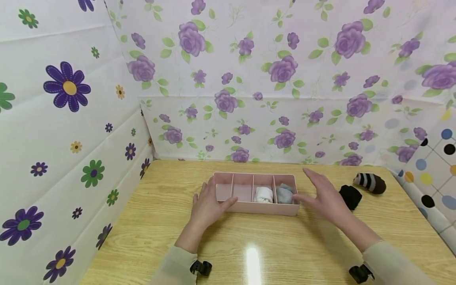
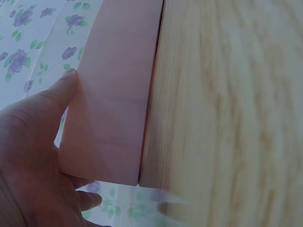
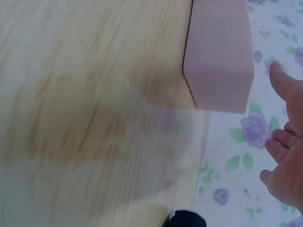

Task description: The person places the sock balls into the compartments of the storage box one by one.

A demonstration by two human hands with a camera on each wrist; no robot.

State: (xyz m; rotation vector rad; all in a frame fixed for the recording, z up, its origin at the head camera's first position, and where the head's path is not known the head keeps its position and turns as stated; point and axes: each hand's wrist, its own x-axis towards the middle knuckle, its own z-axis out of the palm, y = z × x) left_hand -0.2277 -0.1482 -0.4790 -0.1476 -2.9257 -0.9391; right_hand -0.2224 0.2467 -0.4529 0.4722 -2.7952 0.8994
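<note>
A pink divided storage box lies lengthwise on the wooden table. A white rolled sock and a grey rolled sock sit side by side in its two right compartments; the two left ones show bare bottoms. My left hand grips the box's left end, thumb on the front rim and fingers round the end wall, as the left wrist view also shows. Beside the right end, my right hand is spread with nothing in it. A gap parts it from the box in the right wrist view.
To the right on the table lie a black rolled sock and a striped sock bundle in black, white and brown. Flowered sheets stand behind and to the left. A dotted sheet borders the right side.
</note>
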